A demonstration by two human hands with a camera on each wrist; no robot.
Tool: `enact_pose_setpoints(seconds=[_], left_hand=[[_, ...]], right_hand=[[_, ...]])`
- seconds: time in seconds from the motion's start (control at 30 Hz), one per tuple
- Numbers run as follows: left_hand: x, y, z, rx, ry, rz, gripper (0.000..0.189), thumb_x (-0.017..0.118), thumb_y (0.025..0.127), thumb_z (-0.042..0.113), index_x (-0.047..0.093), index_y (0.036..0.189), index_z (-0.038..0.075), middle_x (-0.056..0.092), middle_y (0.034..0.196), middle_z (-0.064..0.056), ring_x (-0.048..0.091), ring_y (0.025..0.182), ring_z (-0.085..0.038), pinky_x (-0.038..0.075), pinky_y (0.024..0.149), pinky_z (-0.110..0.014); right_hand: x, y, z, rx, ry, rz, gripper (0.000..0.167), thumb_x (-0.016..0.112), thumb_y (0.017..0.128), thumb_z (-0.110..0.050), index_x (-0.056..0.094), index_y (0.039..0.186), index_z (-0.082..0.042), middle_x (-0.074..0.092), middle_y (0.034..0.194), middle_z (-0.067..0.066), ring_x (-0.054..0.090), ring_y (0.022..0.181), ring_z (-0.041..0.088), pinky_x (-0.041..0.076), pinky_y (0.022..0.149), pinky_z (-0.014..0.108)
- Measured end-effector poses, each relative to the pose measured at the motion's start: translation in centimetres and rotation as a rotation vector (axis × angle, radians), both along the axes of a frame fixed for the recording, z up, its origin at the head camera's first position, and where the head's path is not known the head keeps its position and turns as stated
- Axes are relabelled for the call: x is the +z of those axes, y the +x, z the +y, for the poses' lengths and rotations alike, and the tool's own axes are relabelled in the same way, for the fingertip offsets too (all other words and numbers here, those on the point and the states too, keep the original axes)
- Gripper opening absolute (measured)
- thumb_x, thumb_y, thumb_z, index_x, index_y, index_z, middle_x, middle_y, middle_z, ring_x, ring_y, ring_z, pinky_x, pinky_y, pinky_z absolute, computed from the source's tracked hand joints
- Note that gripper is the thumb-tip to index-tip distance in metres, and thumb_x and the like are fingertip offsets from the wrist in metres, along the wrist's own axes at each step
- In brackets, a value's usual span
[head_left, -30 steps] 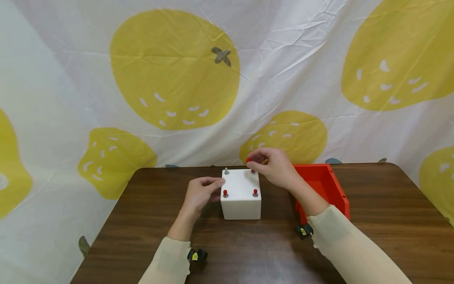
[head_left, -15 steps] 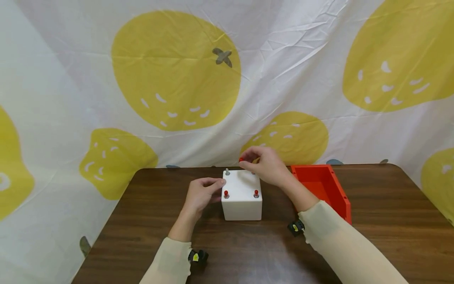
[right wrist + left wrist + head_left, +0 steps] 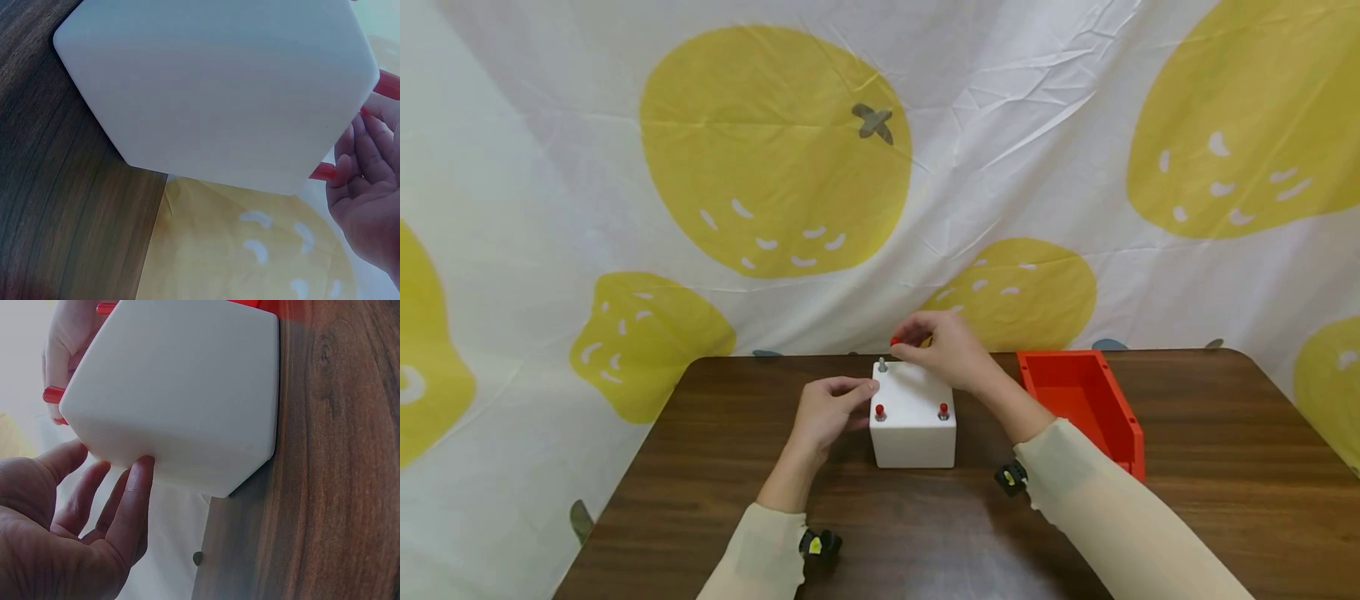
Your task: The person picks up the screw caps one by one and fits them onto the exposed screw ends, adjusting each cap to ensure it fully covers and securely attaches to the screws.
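Note:
A white box [image 3: 913,446] stands on the table with a metal post near each top corner. Red caps sit on the near left post [image 3: 880,412] and near right post [image 3: 943,411], while the far left post [image 3: 882,365] shows bare metal. Against the box's left side rest the fingertips of my left hand [image 3: 829,408], thumb at the top edge; the left wrist view shows these fingers [image 3: 140,481] fairly straight. My right hand [image 3: 951,350] pinches a small red cap [image 3: 894,341] just above and right of the bare post. It hides the far right post in the head view.
An open red bin [image 3: 1133,433] stands right of the box, partly behind my right forearm. The brown wooden table [image 3: 700,500] ends at a back edge close behind the box. A white curtain [image 3: 820,317] with yellow fruit prints hangs beyond it.
My right hand has moved left with the red cap, from above the far right post to near the bare far left post. The left hand has stayed at the box.

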State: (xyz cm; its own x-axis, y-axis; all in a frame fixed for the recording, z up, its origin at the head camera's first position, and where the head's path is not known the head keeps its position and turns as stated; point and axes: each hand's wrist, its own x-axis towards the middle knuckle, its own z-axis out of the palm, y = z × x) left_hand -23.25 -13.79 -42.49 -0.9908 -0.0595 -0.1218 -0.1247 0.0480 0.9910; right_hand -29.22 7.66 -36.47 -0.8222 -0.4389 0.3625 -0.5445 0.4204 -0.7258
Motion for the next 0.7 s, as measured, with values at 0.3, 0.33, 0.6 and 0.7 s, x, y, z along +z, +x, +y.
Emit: enact_pose_setpoints(seconds=[0.3,0.33,0.6,0.7], left_hand=[[0.2,0.2,-0.1,0.000,-0.003,0.000,0.034,0.084,0.095,0.027,0.079,0.115,-0.001,0.074,0.117,-0.014,0.073,0.095,-0.021,0.067,0.078,-0.039],[0.2,0.2,-0.1,-0.001,-0.003,0.000,0.034,0.084,0.095,0.027,0.079,0.115,-0.001,0.074,0.117,-0.014,0.074,0.095,-0.021,0.067,0.078,-0.039],[0.1,0.2,-0.1,-0.004,0.001,0.004,0.033,0.084,0.095,0.026,0.079,0.114,-0.001,0.074,0.115,-0.014,0.074,0.094,-0.021,0.067,0.078,-0.040],[0.2,0.2,-0.1,-0.008,0.005,0.005,0.033,0.084,0.095,0.026,0.079,0.114,-0.001,0.074,0.115,-0.014,0.074,0.094,-0.021,0.067,0.080,-0.041]], right_hand=[[-0.2,-0.4,-0.9,0.017,0.054,0.008,0.014,0.082,0.095,-0.015,0.079,0.106,-0.007,0.077,0.094,-0.001,0.070,0.090,0.017,0.060,0.080,0.037],[-0.3,-0.4,-1.0,0.021,0.055,0.005,0.014,0.083,0.095,-0.014,0.079,0.106,-0.007,0.077,0.094,-0.001,0.070,0.089,0.017,0.060,0.080,0.037],[-0.6,-0.8,-1.6,0.042,0.082,-0.009,0.012,0.082,0.095,-0.012,0.079,0.104,-0.006,0.077,0.092,-0.001,0.070,0.087,0.015,0.059,0.079,0.034],[-0.8,-0.9,-1.7,0.049,0.086,-0.009,0.011,0.082,0.095,-0.011,0.079,0.104,-0.006,0.077,0.092,0.000,0.070,0.087,0.015,0.059,0.079,0.034]])
